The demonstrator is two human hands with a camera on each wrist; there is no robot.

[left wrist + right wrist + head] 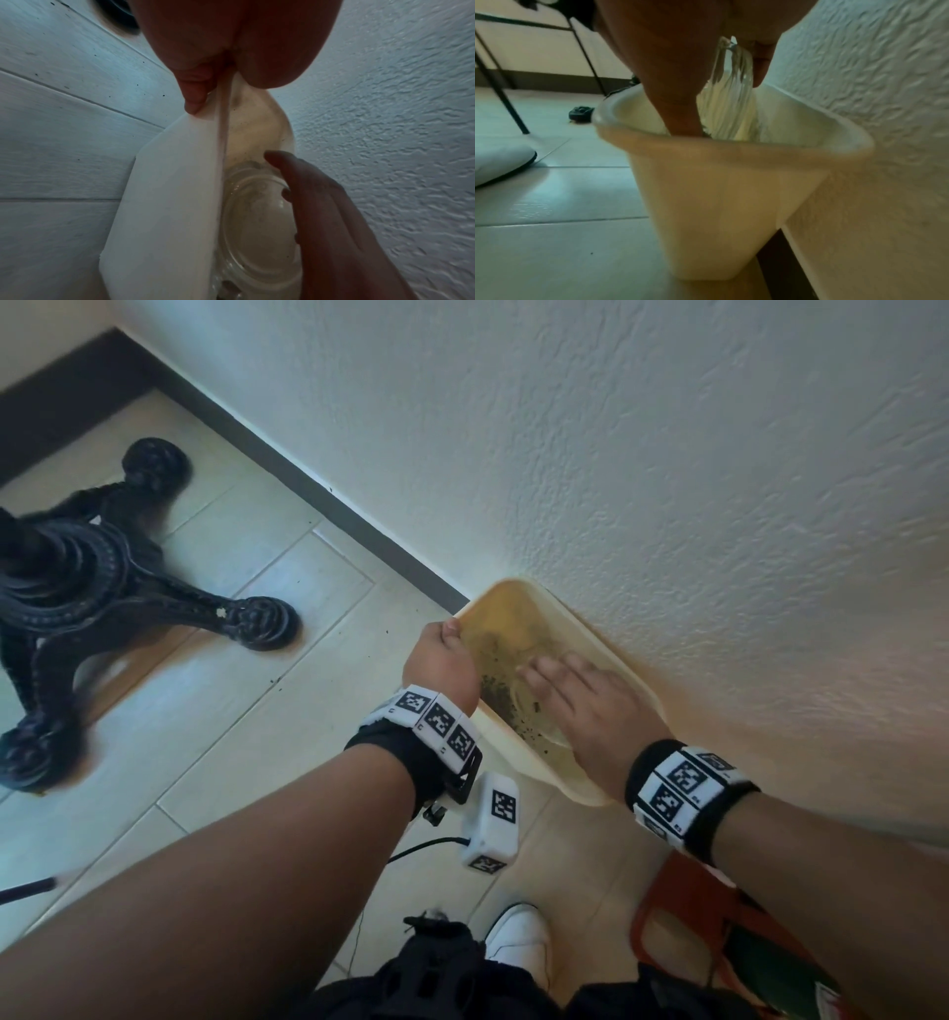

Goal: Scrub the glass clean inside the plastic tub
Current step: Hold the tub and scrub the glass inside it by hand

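Observation:
A cream plastic tub (585, 634) stands on the tiled floor against the wall, holding murky yellowish water with dark specks. A clear ribbed glass (531, 711) lies in it, seen from its round end in the left wrist view (259, 233). My left hand (454, 629) pinches the tub's far left rim between thumb and fingers (195, 95). My right hand (580, 695) reaches into the tub and holds the glass (731, 97), fingers (672, 85) on one side and thumb on the other. The glass's lower part is hidden behind the tub wall in the right wrist view.
A textured white wall (667, 454) runs right behind the tub, with a dark baseboard (308, 490). A black ornate table base (102, 588) stands on the tiles to the left. A white shoe (518, 937) and a red metal frame (683, 906) are near my legs.

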